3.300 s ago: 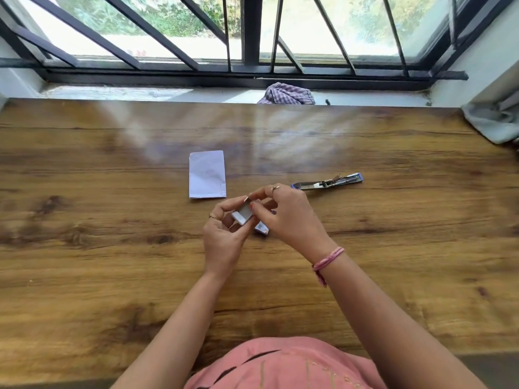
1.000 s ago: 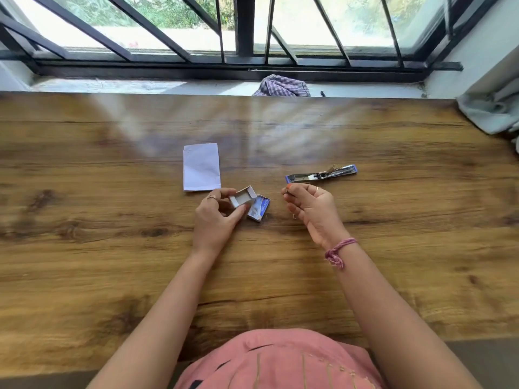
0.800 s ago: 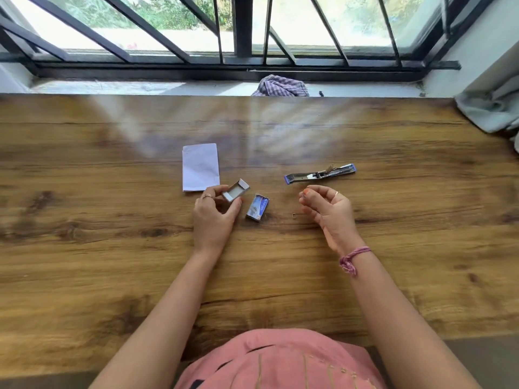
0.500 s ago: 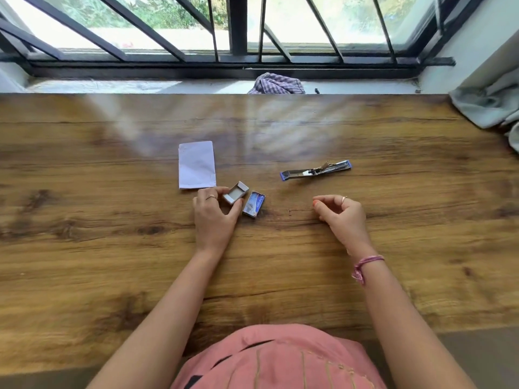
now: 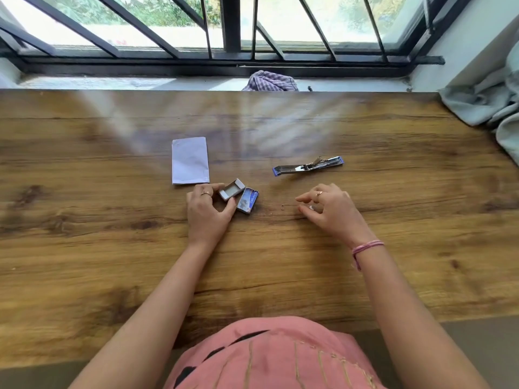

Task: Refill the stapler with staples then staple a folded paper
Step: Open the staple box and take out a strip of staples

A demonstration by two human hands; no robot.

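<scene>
The stapler (image 5: 307,166) lies swung open flat on the wooden table (image 5: 112,262), right of centre. A folded white paper (image 5: 190,160) lies left of it. My left hand (image 5: 209,213) pinches the grey inner tray of the staple box (image 5: 231,189) between thumb and fingers, resting on the table. The box's blue sleeve (image 5: 247,204) lies just right of the tray. A thin staple strip (image 5: 289,206) lies on the table. My right hand (image 5: 334,211) hovers at its right end, fingers curled and apart; whether they touch the strip is unclear.
A checked cloth (image 5: 271,81) sits on the window sill behind the table. Grey fabric (image 5: 488,102) bunches at the table's far right corner. A barred window runs along the back.
My hands separated from working the box together. My left hand lowered the tray to the table beside the sleeve. My right hand left the staple strip on the table, moved right, then returned to its end.
</scene>
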